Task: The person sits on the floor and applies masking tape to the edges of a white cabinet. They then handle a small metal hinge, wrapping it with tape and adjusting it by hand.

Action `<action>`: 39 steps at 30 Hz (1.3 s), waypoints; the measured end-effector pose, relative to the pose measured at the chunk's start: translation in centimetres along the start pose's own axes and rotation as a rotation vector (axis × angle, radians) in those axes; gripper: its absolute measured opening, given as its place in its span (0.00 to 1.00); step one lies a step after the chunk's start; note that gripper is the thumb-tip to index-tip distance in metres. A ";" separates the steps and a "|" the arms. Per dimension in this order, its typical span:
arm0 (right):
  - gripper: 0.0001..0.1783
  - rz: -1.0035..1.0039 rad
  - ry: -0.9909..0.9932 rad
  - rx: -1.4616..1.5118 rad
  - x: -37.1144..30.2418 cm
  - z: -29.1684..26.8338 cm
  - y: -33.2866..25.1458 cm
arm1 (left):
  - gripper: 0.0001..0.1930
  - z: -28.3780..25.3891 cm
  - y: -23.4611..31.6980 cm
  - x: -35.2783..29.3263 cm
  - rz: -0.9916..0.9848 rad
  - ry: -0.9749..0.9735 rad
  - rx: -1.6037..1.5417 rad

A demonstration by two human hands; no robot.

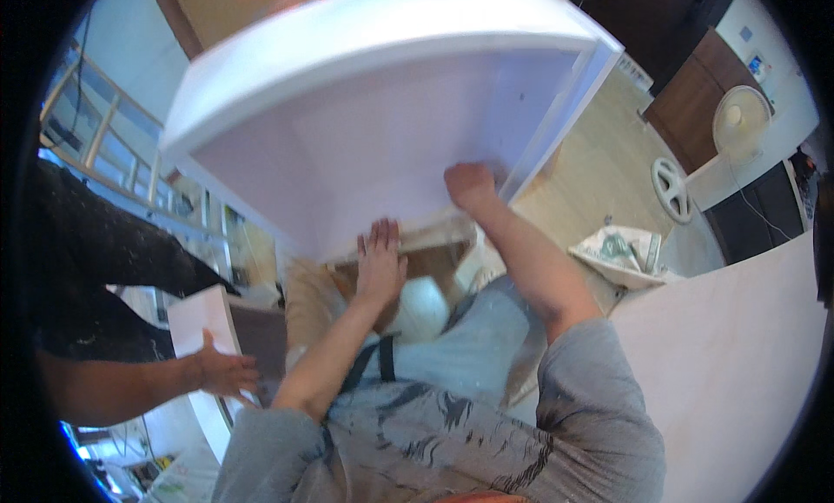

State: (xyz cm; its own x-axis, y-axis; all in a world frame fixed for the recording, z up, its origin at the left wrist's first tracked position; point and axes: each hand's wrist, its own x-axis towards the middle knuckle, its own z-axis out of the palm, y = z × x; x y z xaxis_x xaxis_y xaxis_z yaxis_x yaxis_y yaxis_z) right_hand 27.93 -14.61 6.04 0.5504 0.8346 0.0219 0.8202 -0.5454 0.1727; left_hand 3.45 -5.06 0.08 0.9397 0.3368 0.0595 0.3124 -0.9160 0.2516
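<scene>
A large white open box point(347, 147), like a drawer or cabinet body, stands tilted in front of me with its hollow side toward me. My left hand point(380, 264) lies with its fingers stretched flat at the box's lower edge. Inside the box, close to its lower right corner, my right hand point(470, 187) is closed in a fist; whatever the fist may hold is hidden. To the left, a co-worker's hand point(228, 373) rests spread on a smaller white box point(201, 322) with a dark grey inner side.
A metal ladder point(109, 125) stands at the far left beside the co-worker's dark-clothed legs. On the right are a standing fan point(741, 121), a printed sack point(618, 253) on the floor, and a large pale panel point(725, 347). A brown wooden panel point(695, 95) stands behind the fan.
</scene>
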 end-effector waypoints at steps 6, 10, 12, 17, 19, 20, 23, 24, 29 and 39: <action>0.12 0.041 -0.120 -0.014 0.1 -1.5 -0.2 | 0.44 0.3 -1.3 -1.5 -0.080 -0.001 0.093; 0.11 0.029 -0.175 -0.010 0.4 -2.0 -0.1 | 0.44 0.9 -2.3 -1.7 -0.029 0.056 0.128; 0.10 0.034 -0.208 0.016 0.5 -2.1 0.2 | 0.44 0.8 -2.3 -1.7 -0.032 0.055 0.120; 0.10 0.058 -0.278 0.279 -0.3 -6.9 1.7 | 0.45 0.1 -2.0 -1.8 -0.032 0.070 0.085; 0.09 0.098 -0.225 0.326 -0.7 -8.2 2.1 | 0.45 0.5 -2.2 -1.9 -0.034 0.078 0.056; 0.09 0.120 -0.200 0.351 -0.9 -8.7 2.2 | 0.45 0.6 -2.3 -1.8 -0.035 0.078 0.062; 0.08 0.123 -0.191 0.438 -1.1 -9.9 2.1 | 0.44 0.7 -2.4 -1.8 -0.037 0.080 0.070; 0.08 0.117 -0.193 0.436 -1.0 -9.6 2.2 | 0.43 0.7 -2.4 -1.8 -0.039 0.080 0.064; 0.08 0.131 -0.247 0.344 -0.6 -7.3 2.8 | 0.43 0.8 -2.2 -1.7 -0.036 0.089 0.101; 0.18 0.100 -0.246 -0.073 0.1 -4.0 -0.5 | 0.42 0.9 -2.3 -1.6 -0.057 0.057 0.126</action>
State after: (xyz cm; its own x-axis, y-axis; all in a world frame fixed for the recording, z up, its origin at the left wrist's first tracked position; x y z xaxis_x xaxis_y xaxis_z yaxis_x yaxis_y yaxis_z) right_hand 26.96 -13.98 9.85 0.6568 0.7283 -0.1957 0.7514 -0.6098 0.2522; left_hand 1.38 -3.72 -1.41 0.9118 0.3972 0.1046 0.3830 -0.9142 0.1326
